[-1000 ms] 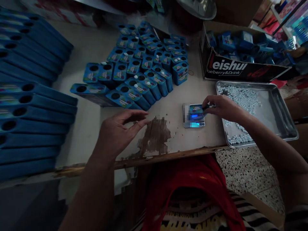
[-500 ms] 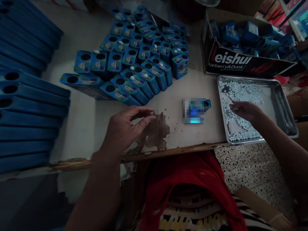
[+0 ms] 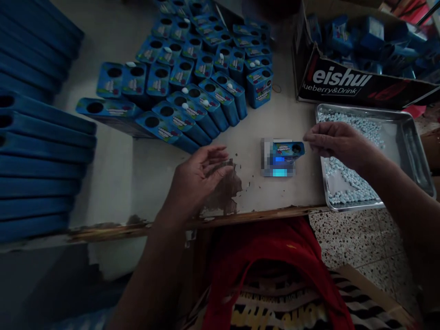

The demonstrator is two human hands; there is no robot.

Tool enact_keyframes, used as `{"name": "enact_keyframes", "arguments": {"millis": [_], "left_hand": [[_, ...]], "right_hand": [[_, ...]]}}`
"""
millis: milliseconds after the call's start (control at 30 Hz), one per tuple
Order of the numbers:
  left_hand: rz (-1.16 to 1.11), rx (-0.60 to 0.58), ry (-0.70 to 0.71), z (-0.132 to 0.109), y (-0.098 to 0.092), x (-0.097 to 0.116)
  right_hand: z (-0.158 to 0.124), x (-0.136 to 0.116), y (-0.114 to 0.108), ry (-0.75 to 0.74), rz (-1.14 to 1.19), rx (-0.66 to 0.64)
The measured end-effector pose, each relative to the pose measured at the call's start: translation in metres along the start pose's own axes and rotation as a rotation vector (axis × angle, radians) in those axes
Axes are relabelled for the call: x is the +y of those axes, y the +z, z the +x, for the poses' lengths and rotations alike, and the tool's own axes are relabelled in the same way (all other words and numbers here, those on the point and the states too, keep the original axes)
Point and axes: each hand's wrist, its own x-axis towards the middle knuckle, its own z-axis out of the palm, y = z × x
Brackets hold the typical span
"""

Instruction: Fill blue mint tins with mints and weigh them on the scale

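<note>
My right hand (image 3: 335, 141) hovers over the left rim of a metal tray (image 3: 409, 142), its fingertips pinched together. Whatever it pinches is too small or hidden to make out. Small pale candies (image 3: 360, 185) cover much of the tray. Just left of those fingertips, a blue candy box (image 3: 292, 149) with a round hole in its top rests on a small device (image 3: 278, 172), mostly blurred by pixels and glowing blue. My left hand (image 3: 201, 176) is held above the table near its front edge, thumb and fingers apart, with nothing in it.
Several blue boxes with round holes (image 3: 184, 71) stand grouped at the back, a few with white candies on top. More blue boxes (image 3: 37, 178) are stacked along the left. A black carton (image 3: 364, 87) of blue boxes sits behind the tray. The table's worn wooden edge (image 3: 261, 214) runs in front.
My right hand has lifted from the candies in the tray and moved left toward the box on the device. My left hand has shifted slightly right, its fingers spreading more.
</note>
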Motion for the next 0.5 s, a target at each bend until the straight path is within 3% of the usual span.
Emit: {"name": "enact_keyframes", "arguments": {"millis": [333,500], "left_hand": [[-0.008,-0.048,-0.125,-0.006,-0.005,-0.004],[-0.005,-0.043,-0.121,-0.008,-0.008,-0.001]], "right_hand": [[0.013,0.002,0.018,-0.096,-0.446,0.108],[0.012,0.003,0.019,-0.066,-0.441,0.118]]}}
